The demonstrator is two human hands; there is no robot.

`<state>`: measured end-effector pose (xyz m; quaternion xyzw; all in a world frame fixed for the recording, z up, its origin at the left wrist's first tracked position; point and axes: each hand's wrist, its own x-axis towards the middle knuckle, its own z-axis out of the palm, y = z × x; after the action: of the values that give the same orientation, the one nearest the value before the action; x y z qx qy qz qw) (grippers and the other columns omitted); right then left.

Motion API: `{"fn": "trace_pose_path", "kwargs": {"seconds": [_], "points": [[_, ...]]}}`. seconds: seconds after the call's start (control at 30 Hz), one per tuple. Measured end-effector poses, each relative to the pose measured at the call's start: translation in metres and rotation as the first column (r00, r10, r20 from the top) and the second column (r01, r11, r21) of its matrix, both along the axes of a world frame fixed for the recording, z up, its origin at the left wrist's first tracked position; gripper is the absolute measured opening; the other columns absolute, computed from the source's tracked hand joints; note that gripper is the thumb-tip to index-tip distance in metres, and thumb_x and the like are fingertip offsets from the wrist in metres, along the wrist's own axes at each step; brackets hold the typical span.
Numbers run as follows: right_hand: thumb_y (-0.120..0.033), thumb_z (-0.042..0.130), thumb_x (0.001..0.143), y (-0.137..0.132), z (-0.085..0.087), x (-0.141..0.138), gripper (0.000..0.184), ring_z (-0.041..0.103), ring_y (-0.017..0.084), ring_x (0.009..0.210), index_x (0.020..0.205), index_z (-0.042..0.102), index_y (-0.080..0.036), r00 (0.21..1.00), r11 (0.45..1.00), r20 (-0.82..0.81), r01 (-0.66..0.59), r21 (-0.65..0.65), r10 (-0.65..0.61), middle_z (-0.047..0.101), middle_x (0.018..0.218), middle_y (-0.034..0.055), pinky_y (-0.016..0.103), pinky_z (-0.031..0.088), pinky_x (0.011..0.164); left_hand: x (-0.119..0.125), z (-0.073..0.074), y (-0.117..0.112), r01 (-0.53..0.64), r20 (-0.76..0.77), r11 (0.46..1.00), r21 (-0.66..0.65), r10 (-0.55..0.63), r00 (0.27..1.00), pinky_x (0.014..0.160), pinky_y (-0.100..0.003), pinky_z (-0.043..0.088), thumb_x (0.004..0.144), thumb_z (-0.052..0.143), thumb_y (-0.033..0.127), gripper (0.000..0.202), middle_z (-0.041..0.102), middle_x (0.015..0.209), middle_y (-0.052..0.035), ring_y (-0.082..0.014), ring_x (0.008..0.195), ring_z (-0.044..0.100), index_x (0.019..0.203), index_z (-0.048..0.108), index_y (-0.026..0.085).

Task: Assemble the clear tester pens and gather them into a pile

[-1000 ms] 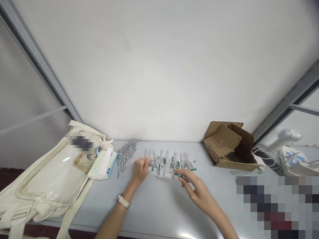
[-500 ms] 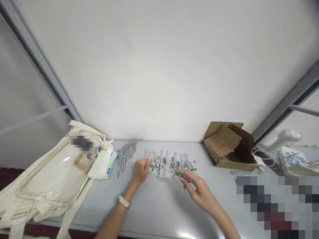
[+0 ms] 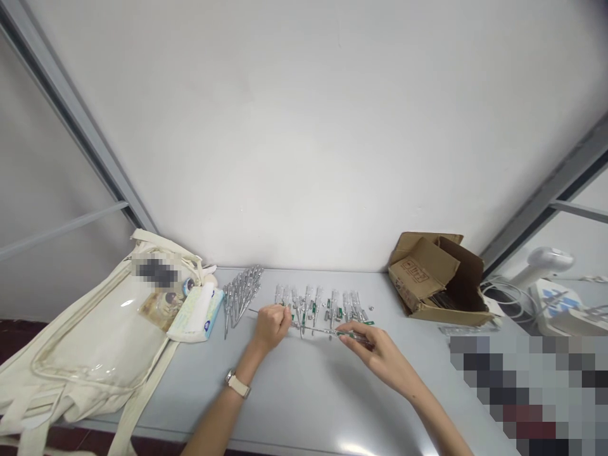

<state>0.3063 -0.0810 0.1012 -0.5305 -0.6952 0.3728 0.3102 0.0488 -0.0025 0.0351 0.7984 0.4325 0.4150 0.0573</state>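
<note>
My left hand [image 3: 272,325] is closed in a pinch on the left end of a thin metal tester screwdriver [image 3: 327,331] lying across the table. My right hand [image 3: 380,354], fingers curled, grips the same tool's clear, green-banded handle end. Just behind both hands lies a row of several clear-handled tester screwdrivers [image 3: 323,304] on the grey table [image 3: 304,392]. A bundle of bare metal shafts [image 3: 241,294] rests left of that row. A watch sits on my left wrist [image 3: 236,383].
A cream tote bag with a clear panel [image 3: 95,342] and a tissue pack [image 3: 197,313] lie at the left. An open cardboard box [image 3: 439,278] stands at the back right. White devices with cables [image 3: 546,291] sit far right. A white wall rises behind.
My right hand has closed further round the handle end and shifted slightly right; my left hand has edged a little right along the shaft. The rest is unmoved.
</note>
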Motion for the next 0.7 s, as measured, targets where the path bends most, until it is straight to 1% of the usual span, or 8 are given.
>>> {"fn": "trace_pose_path", "kwargs": {"seconds": [0.13,0.23,0.3,0.37,0.43,0.5,0.6,0.7], "points": [[-0.054,0.057,0.084,0.005,-0.008,0.004,0.036,0.043,0.013,0.054,0.09,0.071,-0.021,0.989,0.992,-0.148,0.006,-0.127,-0.025,0.057,0.067,0.0017,0.026,0.032,0.051,0.001,0.0,-0.001,-0.009,-0.038,0.997,0.07,0.011,0.999,0.053,-0.029,0.019,0.091,0.037,0.021,0.044,0.041,0.045,-0.0009,-0.0123,0.045,0.033,0.047,0.038,0.019],[-0.055,0.06,0.082,0.006,-0.014,0.004,0.04,0.034,0.009,0.046,0.092,0.071,-0.018,0.97,0.968,-0.237,-0.003,-0.25,-0.058,0.055,0.062,0.0,0.024,0.026,0.045,0.001,0.0,-0.002,0.009,-0.021,0.996,0.084,-0.007,1.0,0.053,-0.029,0.02,0.089,0.041,0.021,0.041,0.043,0.046,-0.0012,-0.0125,0.046,0.035,0.048,0.04,0.019],[-0.056,0.061,0.081,0.004,-0.016,0.002,0.041,0.035,0.008,0.045,0.094,0.07,-0.018,0.967,0.965,-0.245,0.001,-0.264,-0.068,0.057,0.063,-0.0001,0.024,0.027,0.044,0.001,-0.001,-0.002,0.014,0.009,0.998,0.068,-0.015,1.0,0.052,-0.029,0.02,0.09,0.042,0.022,0.041,0.044,0.047,-0.0014,-0.0127,0.046,0.036,0.048,0.041,0.019],[-0.055,0.06,0.082,-0.001,-0.017,0.001,0.04,0.049,0.012,0.054,0.096,0.07,-0.019,0.973,0.982,-0.223,0.017,-0.188,-0.059,0.064,0.074,0.0027,0.025,0.038,0.05,0.001,-0.001,-0.002,0.003,0.03,0.999,0.054,-0.004,1.0,0.052,-0.029,0.021,0.091,0.04,0.022,0.043,0.044,0.046,-0.0014,-0.013,0.046,0.036,0.048,0.041,0.02],[-0.052,0.058,0.084,-0.005,-0.016,0.002,0.036,0.061,0.018,0.075,0.1,0.07,-0.022,0.982,0.996,-0.185,0.025,-0.081,-0.04,0.069,0.091,0.0052,0.028,0.048,0.065,0.001,-0.001,-0.002,-0.009,0.019,0.998,0.054,0.008,1.0,0.052,-0.029,0.022,0.093,0.036,0.021,0.045,0.043,0.046,-0.0014,-0.0133,0.045,0.036,0.048,0.04,0.02],[-0.05,0.056,0.087,-0.008,-0.016,0.005,0.033,0.063,0.022,0.092,0.103,0.07,-0.025,0.99,0.999,-0.135,0.05,0.004,-0.049,0.07,0.103,0.0058,0.031,0.05,0.077,0.002,0.0,-0.001,-0.004,-0.024,0.997,0.071,0.006,1.0,0.052,-0.029,0.023,0.093,0.035,0.021,0.045,0.043,0.047,-0.0013,-0.0133,0.046,0.037,0.049,0.04,0.021],[-0.049,0.053,0.089,-0.007,-0.017,0.015,0.032,0.064,0.025,0.1,0.105,0.071,-0.027,0.994,0.992,-0.064,0.094,0.08,-0.089,0.07,0.111,0.0065,0.034,0.052,0.081,0.006,0.001,0.0,0.024,-0.097,0.993,0.118,-0.013,0.995,0.051,-0.03,0.023,0.093,0.036,0.018,0.042,0.044,0.048,-0.0007,-0.0128,0.046,0.037,0.051,0.041,0.02],[-0.049,0.053,0.089,-0.001,-0.018,0.021,0.032,0.063,0.026,0.105,0.105,0.071,-0.028,0.999,0.991,-0.014,0.049,0.125,-0.047,0.071,0.109,0.0062,0.038,0.049,0.092,0.009,0.001,0.0,0.055,-0.172,0.981,0.188,-0.022,0.985,0.051,-0.029,0.024,0.093,0.035,0.015,0.041,0.045,0.049,0.0006,-0.0117,0.045,0.038,0.054,0.043,0.02]]}}
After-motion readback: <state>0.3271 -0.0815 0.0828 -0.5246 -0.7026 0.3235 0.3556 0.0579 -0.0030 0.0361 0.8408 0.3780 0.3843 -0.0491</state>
